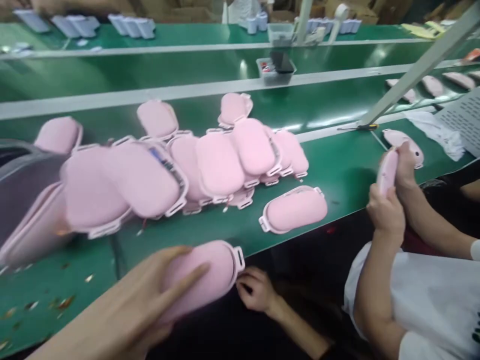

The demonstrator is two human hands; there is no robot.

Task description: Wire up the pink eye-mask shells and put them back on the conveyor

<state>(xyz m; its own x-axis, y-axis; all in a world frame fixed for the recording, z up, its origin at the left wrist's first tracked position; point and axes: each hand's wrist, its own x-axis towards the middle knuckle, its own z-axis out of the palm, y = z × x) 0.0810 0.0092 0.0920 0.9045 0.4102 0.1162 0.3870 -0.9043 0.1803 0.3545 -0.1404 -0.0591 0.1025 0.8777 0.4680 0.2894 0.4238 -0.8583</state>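
Observation:
My left hand (150,292) is wrapped round a pink padded oval casing (210,270) with a slotted tab at its end, held over the table's near edge. My right hand (258,289) is beside that tabbed end, its fingers curled and thumb pressed to the index finger; whether anything is pinched in them is hidden. A single pink casing (298,210) lies flat near the table edge beyond my hands. Behind it, several like casings are heaped in an overlapping pile (221,165); one (142,175) gapes and shows parts inside.
On the right, a co-worker's hands (390,200) hold another pink piece. A dark-lined container (30,200) stands at the left. Scraps (63,302) litter the green table (337,170). A metal post (416,70) slants up near a small yellow-and-black tool (367,127).

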